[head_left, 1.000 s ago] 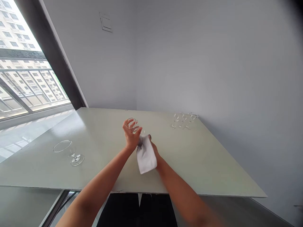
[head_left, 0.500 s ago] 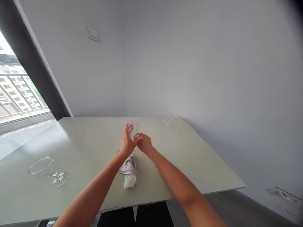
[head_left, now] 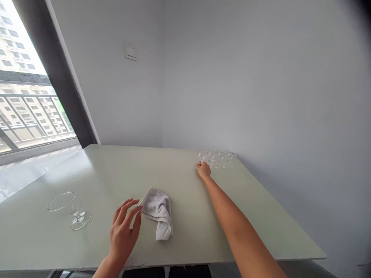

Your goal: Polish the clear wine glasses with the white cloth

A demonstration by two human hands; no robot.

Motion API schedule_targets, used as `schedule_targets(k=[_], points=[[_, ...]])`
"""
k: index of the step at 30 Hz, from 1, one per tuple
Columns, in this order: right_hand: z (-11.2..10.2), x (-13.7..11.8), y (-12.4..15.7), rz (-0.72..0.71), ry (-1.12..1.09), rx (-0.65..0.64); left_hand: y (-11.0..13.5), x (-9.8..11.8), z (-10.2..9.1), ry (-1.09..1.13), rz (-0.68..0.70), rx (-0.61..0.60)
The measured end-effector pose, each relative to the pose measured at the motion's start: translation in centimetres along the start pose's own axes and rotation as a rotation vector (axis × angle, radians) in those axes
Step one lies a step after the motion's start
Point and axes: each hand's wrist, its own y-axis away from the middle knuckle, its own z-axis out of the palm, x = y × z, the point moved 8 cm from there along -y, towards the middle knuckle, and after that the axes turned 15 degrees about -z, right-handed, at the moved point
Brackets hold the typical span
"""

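Note:
My right hand (head_left: 203, 170) is stretched to the far right part of the table, its fingers closed round the stem of a clear wine glass (head_left: 201, 156). This glass stands at the left end of a cluster of small stemmed glasses (head_left: 219, 157). Whether its base touches the table I cannot tell. My left hand (head_left: 125, 226) hovers low over the near table, fingers apart and holding nothing. Close to its fingertips lies a crumpled white cloth (head_left: 159, 212). Farther left, a larger stemmed glass (head_left: 80, 221) stands on the table.
The pale glossy table (head_left: 255, 227) runs to the wall corner, with its near edge just in front of me. A grey wall (head_left: 261, 96) rises along the right side. On the left is a window (head_left: 31, 100) with a railing outside.
My right hand has carried the glass from the table's middle to the cluster at the far right. My left hand has let go and drawn back beside the cloth. The view has shifted slightly.

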Motion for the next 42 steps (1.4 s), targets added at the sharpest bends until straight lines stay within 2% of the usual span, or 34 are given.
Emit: schedule_targets(k=[5, 9, 12, 14, 17, 19, 21, 22, 24, 27, 29, 32, 35, 37, 40, 42], points=[[0.1, 1.0, -0.4, 0.038, -0.003, 0.002, 1.2, -3.0, -3.6, -0.032, -0.160, 0.165], [-0.5, 0.8, 0.2, 0.025, -0.017, 0.012, 1.9, -5.3, -7.1, -0.058, -0.365, 0.416], [-1.3, -0.5, 2.1, -0.002, -0.028, 0.059, 2.6, -7.6, -9.7, -0.039, -0.520, 0.612], [-1.3, -2.6, 4.4, -0.061, -0.054, 0.070, 2.7, -10.0, -10.7, -0.014, -0.654, 0.661], [0.1, -8.6, 9.3, -0.316, -0.159, -0.038, 1.9, -13.6, -10.6, 0.016, -0.857, 0.575], [1.6, -15.1, 14.1, -0.756, -0.273, -0.208, 1.2, -15.3, -10.0, 0.061, -0.955, 0.484], [2.4, -19.3, 18.9, -1.034, -0.226, -0.281, 0.5, -16.2, -9.3, 0.112, -1.009, 0.430], [2.8, -20.5, 20.6, -1.107, -0.154, -0.298, 0.2, -16.4, -9.1, 0.134, -1.019, 0.425], [4.0, -21.5, 22.4, -1.145, 0.013, -0.312, -0.4, -16.4, -8.8, 0.183, -1.009, 0.421], [5.7, -21.0, 22.3, -1.093, 0.066, -0.347, -1.3, -16.4, -7.8, 0.291, -0.998, 0.374], [6.3, -20.0, 20.8, -0.985, -0.117, -0.383, -2.0, -16.1, -6.7, 0.346, -0.999, 0.312], [6.1, -16.9, 16.9, -0.577, -0.600, -0.366, -3.7, -14.5, -4.1, 0.398, -0.926, 0.204], [5.1, -13.5, 13.9, -0.161, -1.075, -0.208, -5.9, -11.3, -0.7, 0.422, -0.773, 0.120], [4.0, -11.9, 12.7, -0.015, -1.271, -0.079, -7.2, -8.9, 1.9, 0.407, -0.663, 0.044], [2.1, -10.1, 12.3, 0.071, -1.391, 0.126, -8.5, -5.2, 5.9, 0.336, -0.470, -0.113], [1.3, -10.0, 12.8, 0.045, -1.412, 0.197, -8.8, -3.1, 8.3, 0.263, -0.330, -0.198]])
